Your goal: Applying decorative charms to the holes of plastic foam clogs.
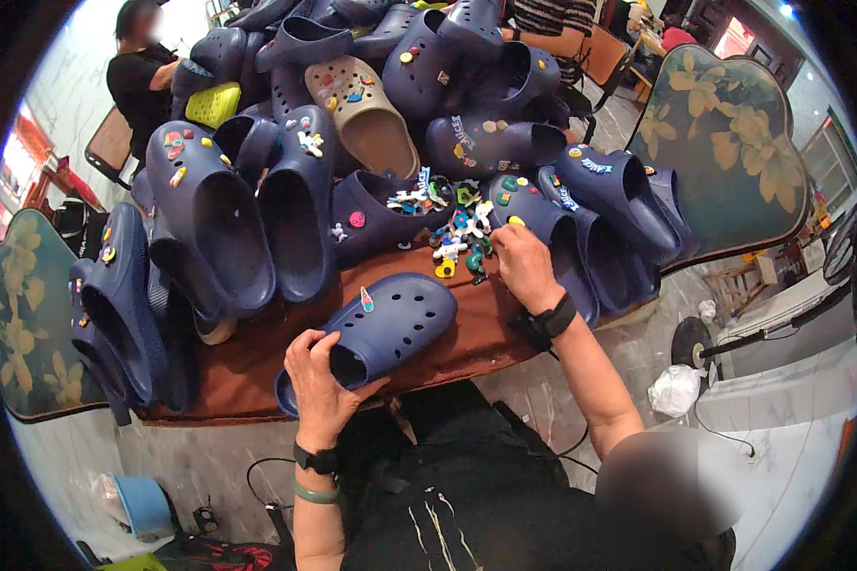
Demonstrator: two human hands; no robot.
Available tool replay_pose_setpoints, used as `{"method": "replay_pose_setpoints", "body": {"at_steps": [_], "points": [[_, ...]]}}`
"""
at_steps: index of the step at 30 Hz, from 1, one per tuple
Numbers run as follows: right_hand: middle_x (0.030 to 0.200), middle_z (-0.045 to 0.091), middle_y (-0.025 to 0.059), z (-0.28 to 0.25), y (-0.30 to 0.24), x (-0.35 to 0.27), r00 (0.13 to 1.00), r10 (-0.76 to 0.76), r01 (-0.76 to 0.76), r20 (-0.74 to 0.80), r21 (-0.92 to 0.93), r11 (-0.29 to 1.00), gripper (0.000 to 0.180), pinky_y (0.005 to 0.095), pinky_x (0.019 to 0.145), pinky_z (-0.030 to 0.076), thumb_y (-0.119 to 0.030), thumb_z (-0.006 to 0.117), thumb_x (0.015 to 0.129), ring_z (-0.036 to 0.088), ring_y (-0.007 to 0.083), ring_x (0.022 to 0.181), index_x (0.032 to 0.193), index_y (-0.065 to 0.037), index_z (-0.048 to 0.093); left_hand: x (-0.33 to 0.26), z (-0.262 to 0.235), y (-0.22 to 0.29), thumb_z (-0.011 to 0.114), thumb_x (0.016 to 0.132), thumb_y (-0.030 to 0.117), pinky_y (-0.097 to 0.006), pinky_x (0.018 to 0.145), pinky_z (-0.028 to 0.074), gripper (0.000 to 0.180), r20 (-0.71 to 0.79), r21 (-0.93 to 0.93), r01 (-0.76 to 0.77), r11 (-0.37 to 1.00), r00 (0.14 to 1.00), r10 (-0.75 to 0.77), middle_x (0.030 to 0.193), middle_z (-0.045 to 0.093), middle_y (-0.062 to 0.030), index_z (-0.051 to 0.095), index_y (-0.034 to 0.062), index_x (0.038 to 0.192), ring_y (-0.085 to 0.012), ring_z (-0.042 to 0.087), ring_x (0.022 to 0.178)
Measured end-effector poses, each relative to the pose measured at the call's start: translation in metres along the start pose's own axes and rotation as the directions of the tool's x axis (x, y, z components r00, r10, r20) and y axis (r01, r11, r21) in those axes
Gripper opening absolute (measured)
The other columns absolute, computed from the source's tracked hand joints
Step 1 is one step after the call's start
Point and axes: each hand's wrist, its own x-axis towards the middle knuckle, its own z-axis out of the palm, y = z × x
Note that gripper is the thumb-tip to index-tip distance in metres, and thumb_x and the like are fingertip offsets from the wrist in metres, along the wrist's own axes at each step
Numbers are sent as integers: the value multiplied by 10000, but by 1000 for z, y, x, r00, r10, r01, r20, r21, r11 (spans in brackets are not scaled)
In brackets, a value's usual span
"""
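A navy clog (390, 319) lies on the brown cloth, its toe pointing away to the right. One small red-and-white charm sits among its holes. My left hand (320, 376) grips the clog at its heel opening, thumb and fingers closed round the rim. Beyond the clog is a loose heap of colourful shoe charms (467, 233). At the heap's right edge hovers my right hand (527, 269), fingers pinched together. A yellow piece shows by its fingertips, but whether they hold it is unclear.
Navy clogs (224, 238) with charms are piled along the table's far side and both ends. A beige clog (376, 133) rests among them. The brown-covered table (257, 366) ends near my body. Chairs flank it; a person (143, 76) is at the far left.
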Motion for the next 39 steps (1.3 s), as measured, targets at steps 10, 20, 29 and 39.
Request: {"method": "replay_pose_setpoints", "body": {"at_steps": [10, 20, 29, 39], "points": [[1081, 603, 36, 18, 25, 50, 980, -172, 194, 96, -321, 927, 377, 419, 832, 393, -172, 785, 671, 519, 271, 1021, 1032, -140, 681, 2, 1, 4, 934, 509, 308, -486, 999, 350, 913, 5, -23, -5, 1000, 1000, 5, 1222, 455, -125, 454, 125, 1264, -344, 435, 1174], [897, 634, 64, 7, 17, 52, 951, -146, 208, 273, -213, 955, 231, 462, 847, 344, -329, 712, 796, 541, 258, 978, 904, -126, 729, 2, -1, 3, 924, 523, 345, -492, 996, 348, 896, -28, -26, -32, 999, 999, 31, 1216, 453, -127, 460, 120, 1256, -353, 434, 1169], [922, 608, 2, 47, 24, 49, 962, -263, 272, 72, -235, 933, 209, 445, 908, 346, -145, 725, 753, 539, 232, 989, 953, -207, 720, 0, 0, -2, 920, 521, 338, -491, 981, 365, 871, -3, -56, -36, 998, 999, 36, 1205, 458, -132, 481, 120, 1240, -359, 440, 1156], [911, 682, 88, 1, -121, 6, 890, -453, 416, -42, 482, 771, 191, 374, 815, 484, -33, 760, 730, 632, 277, 881, 907, -57, 692, -5, 2, -18, 921, 508, 319, -493, 961, 390, 858, 49, -188, -140, 972, 987, 152, 1210, 464, -137, 505, 170, 1242, -366, 458, 1136]]}}
